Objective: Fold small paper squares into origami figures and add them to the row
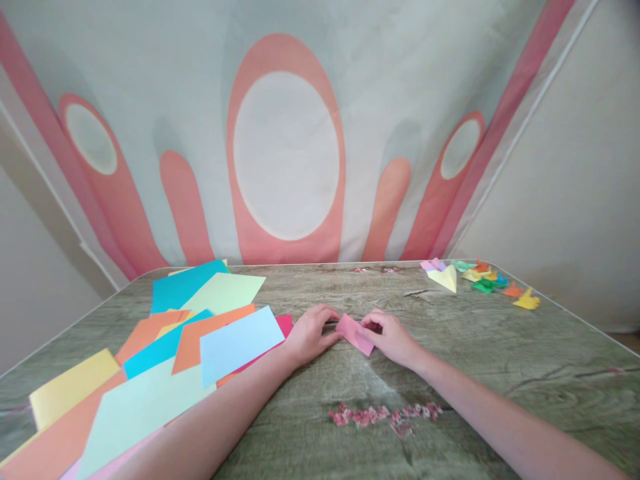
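Firstly, one backdrop, pale grey with coral arches and ovals, upright beyond the pink paper. One table, wood-grain top, beneath the pink paper and reaching past it on every side. One overlapping spread of loose sheets, left of the pink paper: a pale green sheet nearest the viewer, a teal sheet at the far end, a yellow sheet outermost, and a light blue sheet among those nearest the pink paper. One left forearm, lying across the view between the spread and the pink paper and hiding part of the sheets. One left hand, at the left edge of the pink paper, thumb and fingers slightly parted; cannot tell whether they pinch it. One right hand, at the right side, thumb laid over the pink paper and fingers curled close behind, holding it. The pink paper itself: a small folded piece, tilted, between the two hands. One blossom print, on the near side of it. One pale yellow paper plane, beyond and right of it. Several small folded figures, yellow, orange, green and blue, farther right.
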The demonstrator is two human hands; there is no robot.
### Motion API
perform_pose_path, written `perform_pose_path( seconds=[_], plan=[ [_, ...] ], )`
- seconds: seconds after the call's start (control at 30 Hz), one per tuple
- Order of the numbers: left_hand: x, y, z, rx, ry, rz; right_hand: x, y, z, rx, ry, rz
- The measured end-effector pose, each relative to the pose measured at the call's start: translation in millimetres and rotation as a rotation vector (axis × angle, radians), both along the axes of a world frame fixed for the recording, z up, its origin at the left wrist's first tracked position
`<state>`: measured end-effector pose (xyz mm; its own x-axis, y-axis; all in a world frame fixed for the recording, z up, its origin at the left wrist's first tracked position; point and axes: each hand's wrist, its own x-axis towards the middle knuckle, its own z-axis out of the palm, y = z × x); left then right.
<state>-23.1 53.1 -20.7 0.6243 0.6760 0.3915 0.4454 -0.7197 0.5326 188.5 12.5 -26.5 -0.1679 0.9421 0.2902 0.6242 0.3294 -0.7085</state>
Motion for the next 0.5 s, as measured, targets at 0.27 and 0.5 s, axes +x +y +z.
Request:
perform_pose_path(
  seconds=[0.27, 0.5],
  plan=[
    [12, -12, 0.9, -0.345, -0.412, -0.049, 0, -3, 2, -0.1, 0.362, -0.034],
    [19, -20, -0.7, -0.494, -0.457, -0.085, -9, -10, -1, -0.132, 0.561, -0.031]
  ],
)
